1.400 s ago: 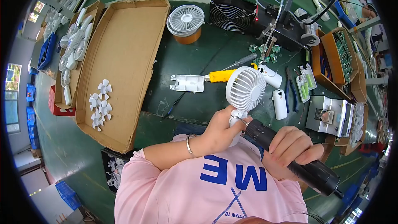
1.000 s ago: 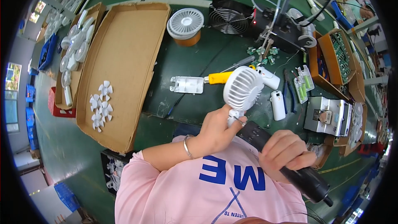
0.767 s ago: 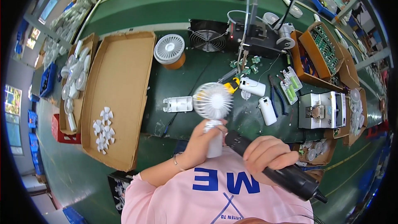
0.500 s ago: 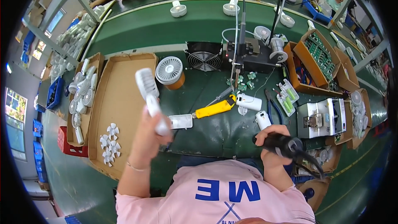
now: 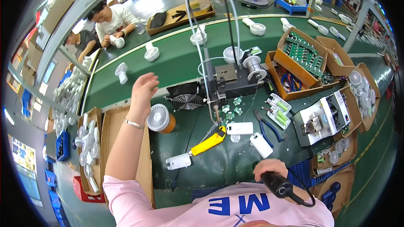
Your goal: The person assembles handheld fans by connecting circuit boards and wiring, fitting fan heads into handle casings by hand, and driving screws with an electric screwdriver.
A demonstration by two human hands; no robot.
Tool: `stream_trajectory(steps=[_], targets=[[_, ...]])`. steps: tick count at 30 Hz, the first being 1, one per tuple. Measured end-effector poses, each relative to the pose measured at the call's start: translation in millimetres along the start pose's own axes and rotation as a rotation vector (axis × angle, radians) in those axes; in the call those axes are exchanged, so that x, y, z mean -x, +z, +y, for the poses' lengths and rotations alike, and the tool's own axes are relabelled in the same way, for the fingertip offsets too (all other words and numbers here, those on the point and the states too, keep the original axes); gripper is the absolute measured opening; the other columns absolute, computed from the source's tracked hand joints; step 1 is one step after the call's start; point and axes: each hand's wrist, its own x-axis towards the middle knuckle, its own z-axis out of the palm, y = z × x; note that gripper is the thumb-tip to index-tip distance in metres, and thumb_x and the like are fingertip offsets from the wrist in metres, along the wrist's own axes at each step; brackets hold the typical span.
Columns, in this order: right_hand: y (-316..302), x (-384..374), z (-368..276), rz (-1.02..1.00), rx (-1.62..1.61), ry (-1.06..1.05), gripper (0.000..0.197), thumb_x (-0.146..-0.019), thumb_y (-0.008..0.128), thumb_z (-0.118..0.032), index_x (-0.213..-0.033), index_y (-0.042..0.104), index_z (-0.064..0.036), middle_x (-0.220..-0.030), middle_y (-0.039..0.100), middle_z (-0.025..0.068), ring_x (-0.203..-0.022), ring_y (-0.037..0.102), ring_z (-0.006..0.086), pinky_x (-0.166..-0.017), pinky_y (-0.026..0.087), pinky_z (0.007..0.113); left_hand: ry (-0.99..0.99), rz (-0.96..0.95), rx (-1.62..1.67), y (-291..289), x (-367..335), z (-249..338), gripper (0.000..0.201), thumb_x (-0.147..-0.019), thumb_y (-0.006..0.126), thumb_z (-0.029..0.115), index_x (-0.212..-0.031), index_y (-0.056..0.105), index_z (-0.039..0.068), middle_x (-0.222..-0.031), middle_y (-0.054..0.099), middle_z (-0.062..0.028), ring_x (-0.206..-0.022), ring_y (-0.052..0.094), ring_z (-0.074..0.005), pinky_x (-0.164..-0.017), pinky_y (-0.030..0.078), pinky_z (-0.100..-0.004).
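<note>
My left hand reaches forward over the near edge of the green conveyor belt, its fingers stretched and nothing in them. Just beyond it, a white handheld fan lies on the belt, apart from my fingers. Close to the front edge of the bench, my right hand is wrapped round a black corded tool that looks like an electric screwdriver. White fan casings lie ahead of that hand. A yellow-handled tool rests beside another white casing.
A white fan on an orange base stands beside my left forearm. In the middle is a soldering rig with hanging cables. Boxes of green circuit boards and a grey machine stand right. Blue-handled pliers lie nearby. Co-workers sit across the belt.
My left hand has moved forward from the bench to the belt and no longer holds the white fan. The view has turned. The black tool stays in my right hand.
</note>
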Motion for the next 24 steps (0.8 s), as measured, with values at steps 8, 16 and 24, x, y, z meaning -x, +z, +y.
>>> stream_trajectory(steps=[8,16,24], targets=[[-12.0,17.6,3.6,0.026,-0.149,0.067,0.029,-0.075,0.071,-0.024,-0.084,0.061,0.0018,-0.067,0.063,0.0088,-0.061,0.063,0.0262,-0.063,0.054,0.037,0.034,-0.437,-0.556,109.5,-134.0,13.0,0.025,-0.082,0.059,0.017,-0.102,0.061,0.001,-0.089,0.064,-0.0061,-0.079,0.059,-0.0153,-0.072,0.047,-0.0287],[-26.6,4.0,10.4,0.109,-0.304,0.074,0.013,-0.078,0.066,-0.006,-0.084,0.060,0.0050,-0.066,0.064,0.0129,-0.053,0.062,0.0272,-0.058,0.055,0.038,0.370,-0.600,-1.070,218.1,-189.9,-39.2,0.036,-0.076,0.067,0.030,-0.091,0.069,-0.002,-0.094,0.066,-0.0245,-0.092,0.063,-0.0366,-0.079,0.050,-0.0403],[-25.4,-7.6,-1.8,0.354,-0.331,0.257,0.008,-0.078,0.062,0.002,-0.085,0.059,0.0059,-0.059,0.059,0.0100,-0.054,0.060,0.0228,-0.059,0.053,0.037,-0.341,-0.651,-0.445,208.4,-171.9,-47.9,0.038,-0.064,0.086,0.027,-0.081,0.068,-0.001,-0.081,0.067,-0.0101,-0.068,0.061,-0.0194,-0.057,0.044,-0.0285]])
